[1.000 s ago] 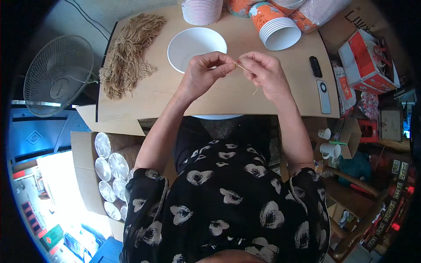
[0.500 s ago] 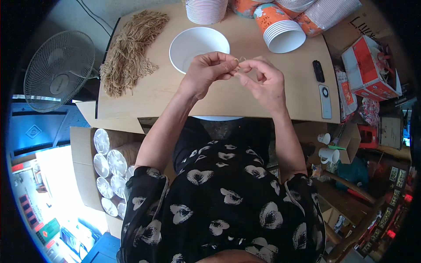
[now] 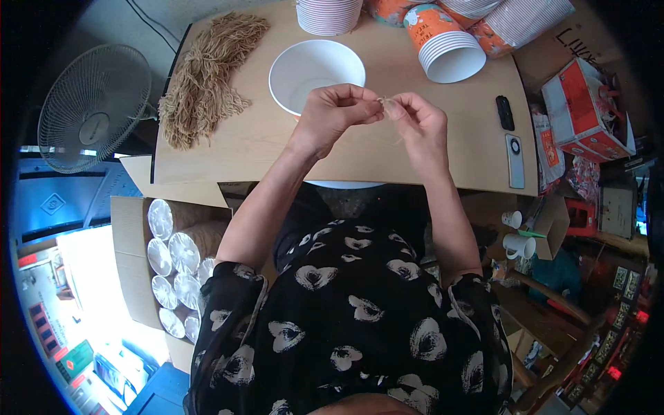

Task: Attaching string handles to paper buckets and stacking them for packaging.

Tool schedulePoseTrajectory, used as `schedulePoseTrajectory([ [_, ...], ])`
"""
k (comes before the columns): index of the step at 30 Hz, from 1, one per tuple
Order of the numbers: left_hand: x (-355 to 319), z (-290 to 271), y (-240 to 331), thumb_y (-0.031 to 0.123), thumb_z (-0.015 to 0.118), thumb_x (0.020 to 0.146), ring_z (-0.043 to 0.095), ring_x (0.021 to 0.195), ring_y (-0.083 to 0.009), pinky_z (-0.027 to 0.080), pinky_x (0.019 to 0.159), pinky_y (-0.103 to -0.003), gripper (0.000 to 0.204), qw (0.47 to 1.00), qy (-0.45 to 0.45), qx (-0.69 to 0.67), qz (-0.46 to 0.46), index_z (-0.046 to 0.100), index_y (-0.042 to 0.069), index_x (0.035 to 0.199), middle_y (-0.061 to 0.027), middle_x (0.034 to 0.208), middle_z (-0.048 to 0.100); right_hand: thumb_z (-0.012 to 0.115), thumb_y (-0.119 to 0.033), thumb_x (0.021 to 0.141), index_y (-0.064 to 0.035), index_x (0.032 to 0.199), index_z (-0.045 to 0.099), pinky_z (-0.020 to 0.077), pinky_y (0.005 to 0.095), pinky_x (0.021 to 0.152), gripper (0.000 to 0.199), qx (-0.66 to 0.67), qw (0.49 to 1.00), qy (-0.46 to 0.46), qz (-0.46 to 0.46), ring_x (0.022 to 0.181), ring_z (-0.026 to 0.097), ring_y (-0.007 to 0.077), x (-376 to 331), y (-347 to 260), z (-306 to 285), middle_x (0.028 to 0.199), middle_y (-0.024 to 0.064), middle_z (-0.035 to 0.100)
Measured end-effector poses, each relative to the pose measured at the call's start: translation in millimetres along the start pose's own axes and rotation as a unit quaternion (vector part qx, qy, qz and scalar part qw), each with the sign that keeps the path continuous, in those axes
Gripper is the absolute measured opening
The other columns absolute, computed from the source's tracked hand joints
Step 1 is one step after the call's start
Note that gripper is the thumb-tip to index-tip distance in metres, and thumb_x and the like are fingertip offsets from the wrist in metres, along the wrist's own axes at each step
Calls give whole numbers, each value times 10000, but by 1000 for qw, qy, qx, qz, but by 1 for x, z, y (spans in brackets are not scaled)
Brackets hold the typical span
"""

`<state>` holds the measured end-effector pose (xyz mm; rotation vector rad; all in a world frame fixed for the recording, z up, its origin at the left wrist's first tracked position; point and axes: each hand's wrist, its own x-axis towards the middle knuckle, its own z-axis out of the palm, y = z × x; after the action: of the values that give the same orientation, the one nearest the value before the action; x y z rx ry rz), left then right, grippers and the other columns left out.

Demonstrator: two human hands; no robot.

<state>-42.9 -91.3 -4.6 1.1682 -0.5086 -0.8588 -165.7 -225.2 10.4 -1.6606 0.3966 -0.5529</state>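
Over the middle of the table, my left hand (image 3: 339,116) and my right hand (image 3: 420,126) meet fingertip to fingertip. Both are closed in a pinch on a thin tan string (image 3: 384,101), which shows as a small loop or knot between them. A loose end hangs under my right fingers. Just behind my left hand stands a white paper bucket (image 3: 315,69), its inside facing up, partly covered by that hand. At the far left of the table lies a bundle of tan strings (image 3: 211,79), loosely heaped.
Stacked white paper cups (image 3: 329,15) and orange printed buckets (image 3: 443,41) line the table's back. A phone (image 3: 514,160) and a black object (image 3: 504,113) lie at the right edge. A fan (image 3: 95,111) stands left, above a carton of wrapped cup stacks (image 3: 183,252).
My right fingers have closed from a more spread pose into a pinch near the left fingertips. The string between them now looks drawn into a small knot or loop.
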Motion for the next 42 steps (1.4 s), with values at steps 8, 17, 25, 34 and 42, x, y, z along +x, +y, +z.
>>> schedulePoseTrajectory([
  [8, -5, 7, 2, 48, 720, 917, 716, 918, -173, 581, 862, -288, 174, 999, 5, 28, 16, 702, -44, 1064, -121, 985, 741, 742, -178, 913, 9, 945, 701, 327, 192, 512, 194, 186, 975, -31, 116, 585, 449, 30, 4, 10, -7, 778, -1, 625],
  [17, -11, 7, 3, 47, 742, 895, 715, 910, -158, 571, 854, -278, 198, 997, 1, 77, 29, 717, -44, 1069, -114, 994, 747, 760, -175, 900, 20, 937, 703, 328, 196, 491, 206, 199, 972, -15, 125, 568, 447, 36, 0, 9, -4, 773, 16, 631],
  [25, -11, -1, -1, 79, 710, 932, 715, 901, -161, 585, 844, -272, 173, 1000, -23, 8, -9, 712, -29, 1068, -96, 982, 733, 662, -190, 978, 13, 976, 669, 337, 207, 477, 203, 128, 985, -20, 110, 568, 463, 41, -2, -1, -9, 787, 37, 645],
  [34, -10, -9, -5, 90, 693, 944, 714, 921, -176, 593, 880, -270, 183, 998, -49, -35, -31, 688, -38, 1077, -101, 1009, 716, 648, -166, 965, 0, 1042, 656, 266, 177, 451, 184, 151, 971, -102, 154, 536, 403, 13, 2, -3, -14, 678, -44, 519],
  [42, -12, -10, -4, 77, 673, 957, 712, 890, -154, 584, 832, -268, 112, 998, -58, -18, -18, 688, 26, 1056, -67, 980, 721, 638, -184, 988, -4, 1071, 674, 256, 173, 444, 202, 58, 985, -108, 123, 506, 359, -2, 2, -3, -20, 690, -66, 504],
])
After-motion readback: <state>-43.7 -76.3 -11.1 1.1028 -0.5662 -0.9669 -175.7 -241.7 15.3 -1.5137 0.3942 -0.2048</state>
